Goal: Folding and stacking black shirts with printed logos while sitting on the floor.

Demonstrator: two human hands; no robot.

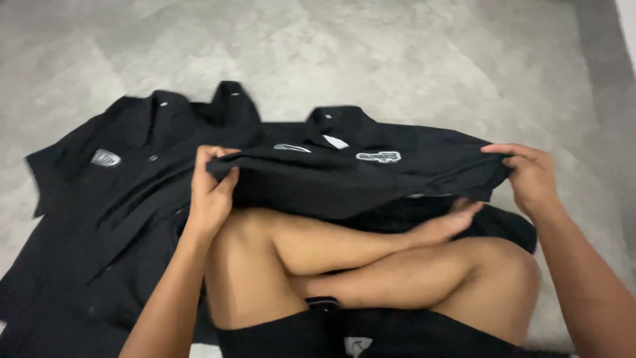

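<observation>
Two hands hold one black shirt (358, 179) stretched out above the person's crossed legs (371, 258), its long axis running 9 to 3 o'clock. At the 9 o'clock end the left hand (211, 192) is closed, fingers curled over the folded edge. At the 3 o'clock end the right hand (530, 179) pinches the far hem, fingers partly bent. Both hands sit equally near. Beyond it, toward 10 o'clock, another black shirt (112, 192) lies spread flat on the grey marbled floor (397, 59).
</observation>
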